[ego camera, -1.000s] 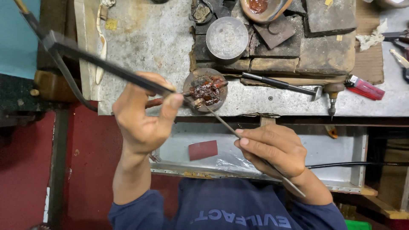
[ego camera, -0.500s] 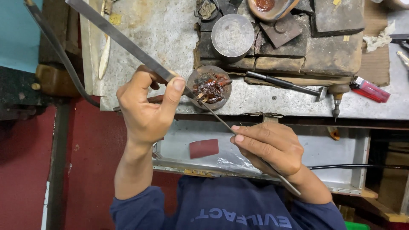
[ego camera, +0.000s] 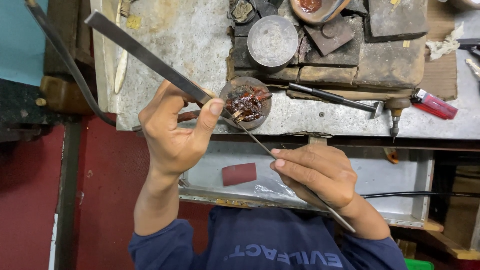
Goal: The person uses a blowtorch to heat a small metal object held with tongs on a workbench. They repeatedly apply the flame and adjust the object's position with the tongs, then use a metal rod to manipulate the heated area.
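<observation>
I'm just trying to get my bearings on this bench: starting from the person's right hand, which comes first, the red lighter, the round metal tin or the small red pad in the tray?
From the right hand, in the head view:
1. Small red pad, in the tray just to its left.
2. Round metal tin, up on the bench, above and slightly left.
3. Red lighter, far to the right on the bench.

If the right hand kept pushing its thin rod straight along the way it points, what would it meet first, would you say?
The right hand aims the thin rod up-left at the round pad of dark red wax. The tip seems already at a small piece there, though depth is unclear.
</observation>
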